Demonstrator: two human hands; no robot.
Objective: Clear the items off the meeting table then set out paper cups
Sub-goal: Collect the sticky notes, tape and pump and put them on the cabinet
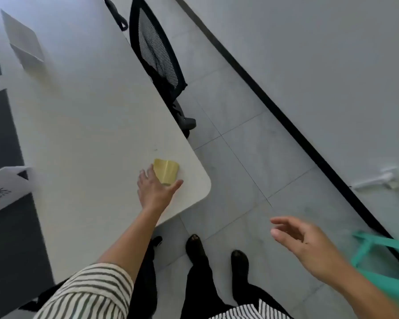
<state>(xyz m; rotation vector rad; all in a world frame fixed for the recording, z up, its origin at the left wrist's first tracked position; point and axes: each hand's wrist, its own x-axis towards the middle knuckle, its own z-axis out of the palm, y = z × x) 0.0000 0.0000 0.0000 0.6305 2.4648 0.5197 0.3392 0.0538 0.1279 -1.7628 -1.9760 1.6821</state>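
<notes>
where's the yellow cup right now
Head view, centre-left: the yellow cup is on the white table near its rounded corner, right at the left hand.

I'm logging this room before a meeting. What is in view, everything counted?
Meeting table: one, white, left half of the view.
Paper cup: one, yellow, near the table's rounded corner.
Name cards: two, white, on the table, upper left and left edge.
Office chair: one, black mesh, at the table's far side.
Floor: grey tiles, centre.
Wall: white, black skirting, right.
Bag: one, teal, on the right forearm.
Shoes: two, black, bottom centre.
Left hand: fingers spread at the cup.
Right hand: open, over the floor, holding nothing.
</notes>
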